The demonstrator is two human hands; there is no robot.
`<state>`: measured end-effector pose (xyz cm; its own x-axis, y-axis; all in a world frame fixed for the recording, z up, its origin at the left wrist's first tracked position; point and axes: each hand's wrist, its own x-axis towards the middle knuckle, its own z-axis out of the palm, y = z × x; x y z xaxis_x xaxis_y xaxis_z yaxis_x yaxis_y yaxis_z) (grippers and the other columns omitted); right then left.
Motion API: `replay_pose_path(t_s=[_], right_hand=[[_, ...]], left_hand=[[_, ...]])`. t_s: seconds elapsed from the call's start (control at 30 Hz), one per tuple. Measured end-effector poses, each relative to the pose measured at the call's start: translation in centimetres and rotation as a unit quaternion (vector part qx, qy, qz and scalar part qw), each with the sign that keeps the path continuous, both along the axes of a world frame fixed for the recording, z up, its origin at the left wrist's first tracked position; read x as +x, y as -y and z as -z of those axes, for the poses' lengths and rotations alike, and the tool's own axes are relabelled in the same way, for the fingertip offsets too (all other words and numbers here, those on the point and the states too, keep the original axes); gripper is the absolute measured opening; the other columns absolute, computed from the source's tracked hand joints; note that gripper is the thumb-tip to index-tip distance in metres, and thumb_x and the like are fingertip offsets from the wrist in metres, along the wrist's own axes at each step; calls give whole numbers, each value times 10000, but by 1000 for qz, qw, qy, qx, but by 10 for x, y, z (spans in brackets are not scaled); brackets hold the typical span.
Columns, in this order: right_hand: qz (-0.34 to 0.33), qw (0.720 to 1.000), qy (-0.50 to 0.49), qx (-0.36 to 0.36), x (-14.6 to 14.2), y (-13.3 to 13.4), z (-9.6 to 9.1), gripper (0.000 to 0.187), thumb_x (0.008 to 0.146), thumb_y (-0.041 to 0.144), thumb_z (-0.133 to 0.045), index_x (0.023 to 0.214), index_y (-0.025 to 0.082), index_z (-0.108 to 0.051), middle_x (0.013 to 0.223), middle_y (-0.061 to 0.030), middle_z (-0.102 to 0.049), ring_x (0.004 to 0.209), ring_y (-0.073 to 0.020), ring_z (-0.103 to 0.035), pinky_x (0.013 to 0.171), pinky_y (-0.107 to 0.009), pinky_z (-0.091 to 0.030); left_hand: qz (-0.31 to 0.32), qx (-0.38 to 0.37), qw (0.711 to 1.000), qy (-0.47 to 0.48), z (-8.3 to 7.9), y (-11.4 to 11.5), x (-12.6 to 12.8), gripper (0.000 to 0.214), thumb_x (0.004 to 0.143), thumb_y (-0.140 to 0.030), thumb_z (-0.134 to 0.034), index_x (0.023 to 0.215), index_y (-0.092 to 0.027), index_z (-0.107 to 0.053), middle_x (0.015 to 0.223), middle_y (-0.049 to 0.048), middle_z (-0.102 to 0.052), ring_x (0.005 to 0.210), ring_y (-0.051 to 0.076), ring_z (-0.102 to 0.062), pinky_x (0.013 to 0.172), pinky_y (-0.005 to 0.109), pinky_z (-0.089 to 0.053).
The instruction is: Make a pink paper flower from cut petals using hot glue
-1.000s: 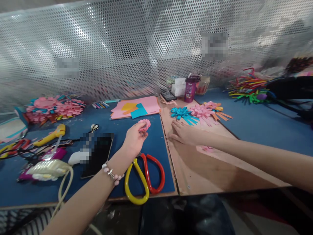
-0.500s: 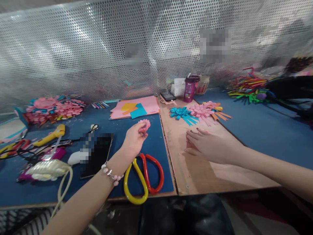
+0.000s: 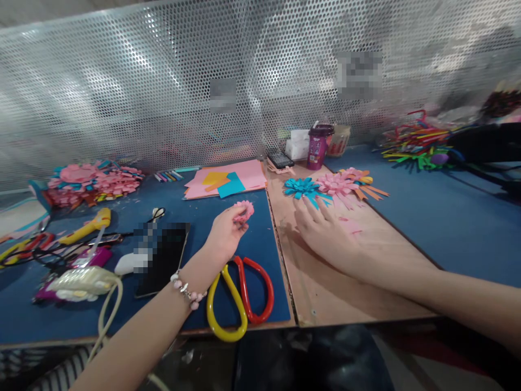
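Observation:
My left hand (image 3: 223, 234) pinches a small pink paper flower (image 3: 244, 209) above the blue mat, wrist wearing a pink bead bracelet. My right hand (image 3: 325, 233) lies open and flat on the wooden board (image 3: 325, 288), fingertips stretched toward a blue paper flower (image 3: 302, 188) and a pink paper flower (image 3: 336, 185). A small pink paper scrap (image 3: 350, 226) lies just right of that hand. Big scissors with one yellow and one red handle (image 3: 240, 296) rest under my left wrist.
Pink, yellow and blue paper sheets (image 3: 226, 179) lie at the back by a perforated metal screen. A purple cup (image 3: 317, 145), a phone (image 3: 163, 259), a glue gun (image 3: 83, 228) and a pile of finished flowers (image 3: 91, 179) crowd the left and back. Coloured strips (image 3: 419, 146) sit far right.
My right hand slid forward across the board toward the blue and pink flowers and flattened out, uncovering the pink scrap. My left hand stayed in place with its small flower.

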<state>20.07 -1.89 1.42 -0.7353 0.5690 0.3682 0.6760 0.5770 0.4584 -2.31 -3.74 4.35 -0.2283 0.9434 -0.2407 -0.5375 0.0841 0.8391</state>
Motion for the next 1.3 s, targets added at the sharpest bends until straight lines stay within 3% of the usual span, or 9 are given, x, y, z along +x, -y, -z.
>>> replay_pose_path(t_s=[0.2, 0.4, 0.53, 0.73, 0.8, 0.9, 1.03, 1.1, 1.3], right_hand=[[-106, 990, -12, -87, -7, -10, -4, 285, 908, 73, -437, 1043, 117, -684, 891, -138, -691, 835, -265, -602, 783, -404, -422], [-103, 957, -218, -162, -29, -12, -5, 335, 989, 366, -424, 944, 152, -678, 1011, -131, -691, 1039, -285, -563, 944, -459, -363], [-76, 825, -401, -390, -46, -15, -6, 394, 954, 453, -479, 1182, 148, -579, 1020, -95, -694, 824, -188, -622, 720, -324, -480], [-5, 611, -535, -584, -68, -21, -9, 254, 930, 381, -505, 853, 155, -590, 806, -53, -686, 630, -122, -609, 535, -231, -459], [5, 590, -542, -598, -71, -22, -11, 222, 933, 303, -479, 789, 158, -565, 695, -19, -647, 543, -97, -571, 480, -205, -424], [-15, 627, -529, -572, -74, -27, -11, 193, 911, 235, -489, 763, 156, -583, 644, -1, -631, 536, -91, -569, 476, -185, -418], [-36, 777, -456, -432, -83, -49, -5, 338, 964, 307, -360, 808, 146, -613, 694, -36, -676, 577, -122, -609, 474, -202, -429], [-35, 814, -428, -390, -92, -69, -4, 394, 985, 298, -268, 894, 128, -612, 761, -62, -694, 631, -140, -629, 526, -225, -457], [-61, 925, -261, -269, -120, -133, -13, 285, 860, 125, -475, 1103, 72, -614, 1212, -185, -624, 1190, -275, -489, 1000, -378, -362]], left_hand=[[37, -6, 999, -24, 3, 0, 2, 131, 671, -137, -727, 762, -138, -633, 658, 14, -622, 550, 76, -544, 542, 198, -413], [39, 16, 998, -44, 5, 1, 5, 122, 675, -153, -714, 735, -146, -608, 673, 10, -612, 664, 118, -613, 639, 224, -475], [44, 18, 997, -56, 6, 2, 6, 139, 684, -148, -704, 799, -135, -626, 803, 44, -661, 717, 133, -633, 699, 261, -500], [15, 72, 989, -127, 13, 1, 9, 211, 674, -196, -750, 843, -132, -643, 877, 72, -684, 779, 165, -637, 694, 288, -506], [2, 88, 985, -151, 15, 0, 9, 225, 678, -219, -756, 855, -135, -643, 858, 63, -680, 784, 163, -629, 685, 281, -503], [-18, 76, 988, -134, 15, 0, 8, 229, 676, -221, -753, 860, -142, -642, 830, 45, -664, 754, 151, -617, 660, 272, -499], [-24, 34, 998, -50, 15, -4, 4, 144, 679, -171, -717, 772, -141, -612, 714, 18, -617, 702, 136, -611, 648, 255, -494], [-19, 17, 999, -20, 17, -7, 0, 103, 685, -149, -687, 712, -143, -588, 629, -6, -563, 635, 114, -580, 629, 236, -484], [19, 31, 999, 20, 17, -9, -3, 175, 688, -91, -645, 585, -150, -516, 542, -31, -437, 561, 84, -494, 608, 198, -469]])
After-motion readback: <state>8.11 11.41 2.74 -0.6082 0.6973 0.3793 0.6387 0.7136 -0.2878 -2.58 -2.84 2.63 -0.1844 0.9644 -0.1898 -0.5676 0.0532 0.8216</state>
